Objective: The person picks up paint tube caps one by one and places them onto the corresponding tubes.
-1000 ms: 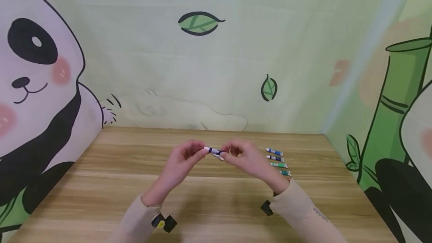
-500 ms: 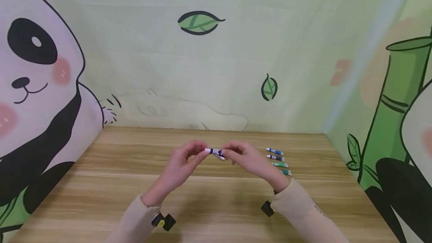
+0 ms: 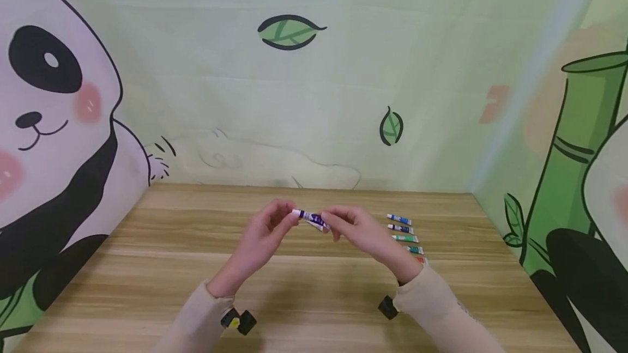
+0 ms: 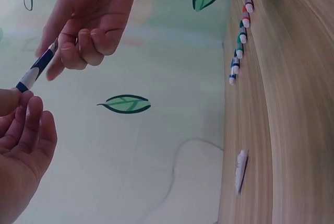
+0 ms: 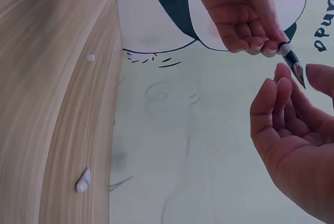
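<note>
A small paint tube [image 3: 310, 217] with a white and dark blue-purple label is held in the air between both hands, slightly tilted. My left hand [image 3: 262, 238] pinches its white cap end between thumb and fingertips. At the other, flat end, my right hand [image 3: 360, 233] pinches the tube with thumb and forefinger; its other fingers curl loosely below. In the left wrist view the tube [image 4: 36, 70] spans the two hands. Behind it in the head view, a second whitish tube [image 3: 314, 225] lies on the table, partly hidden.
Several paint tubes lie in a column at the right: blue [image 3: 399, 219], dark blue [image 3: 400, 229], green [image 3: 405, 238], teal [image 3: 415, 250] and red [image 3: 422, 260], partly behind the right wrist. A tiny white piece [image 5: 91, 57] sits on the wooden table [image 3: 314, 298]. A printed backdrop [image 3: 221, 97] stands behind.
Both hands keep hold of the tube. The left hand and cap end have shifted slightly up and left, and more of the tube's purple label shows. The red tube's end has come back into view.
</note>
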Available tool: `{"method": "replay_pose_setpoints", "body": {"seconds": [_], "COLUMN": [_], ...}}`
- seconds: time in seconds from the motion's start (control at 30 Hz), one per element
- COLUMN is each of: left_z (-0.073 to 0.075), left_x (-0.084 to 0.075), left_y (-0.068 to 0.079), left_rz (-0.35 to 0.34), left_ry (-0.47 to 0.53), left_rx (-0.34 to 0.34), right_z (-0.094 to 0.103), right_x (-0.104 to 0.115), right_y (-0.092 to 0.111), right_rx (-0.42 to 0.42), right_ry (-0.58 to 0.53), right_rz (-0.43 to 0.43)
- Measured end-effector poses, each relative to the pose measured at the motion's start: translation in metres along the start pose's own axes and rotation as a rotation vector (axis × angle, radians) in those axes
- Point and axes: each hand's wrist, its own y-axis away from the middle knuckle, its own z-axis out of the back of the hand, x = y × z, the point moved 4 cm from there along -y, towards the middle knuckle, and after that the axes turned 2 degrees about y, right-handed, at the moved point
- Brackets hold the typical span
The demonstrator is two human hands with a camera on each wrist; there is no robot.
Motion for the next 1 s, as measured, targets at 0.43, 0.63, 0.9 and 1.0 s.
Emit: {"method": "replay_pose_setpoints", "body": {"seconds": [0.43, 0.63, 0.9, 1.0], "left_z": [0.002, 0.002, 0.001, 0.0], "left_x": [0.0, 0.001, -0.001, -0.002], "left_y": [-0.004, -0.002, 0.0, 0.0], "left_rz": [0.108, 0.118, 0.122, 0.118], "left_ry": [0.119, 0.146, 0.144, 0.14], "left_rx": [-0.077, -0.068, -0.046, -0.033], "right_z": [0.009, 0.008, 0.007, 0.007], "right_x": [0.008, 0.01, 0.008, 0.008], "right_y": [0.019, 0.023, 0.022, 0.023], "right_rx": [-0.324, -0.341, -0.337, -0.341], "right_ry": [0.362, 0.408, 0.371, 0.362], "right_rz": [0.565, 0.769, 0.747, 0.725]}}
